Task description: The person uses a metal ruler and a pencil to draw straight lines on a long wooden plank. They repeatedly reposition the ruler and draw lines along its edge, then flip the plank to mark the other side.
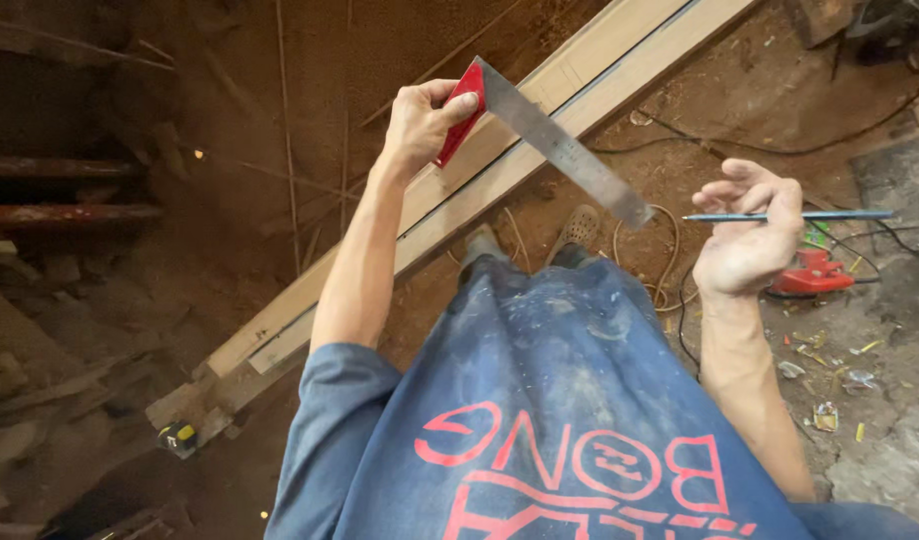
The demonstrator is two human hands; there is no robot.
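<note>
My left hand (420, 122) grips the red handle of a try square (550, 135), whose steel blade slants down to the right above long pale wooden boards (500, 160). The handle rests against the boards' upper side. My right hand (748, 230) is raised to the right of the blade's tip, palm up, and holds a thin dark pencil (830, 215) that points right. My blue shirt fills the bottom of the view, and my shoes show just below the blade.
The boards run diagonally from top right to bottom left over a dirt floor. A red power tool (815, 272) with black cables lies at the right, with scraps around it. A small yellow and black tape measure (178, 437) sits by the boards' lower end. Rubble lies at the left.
</note>
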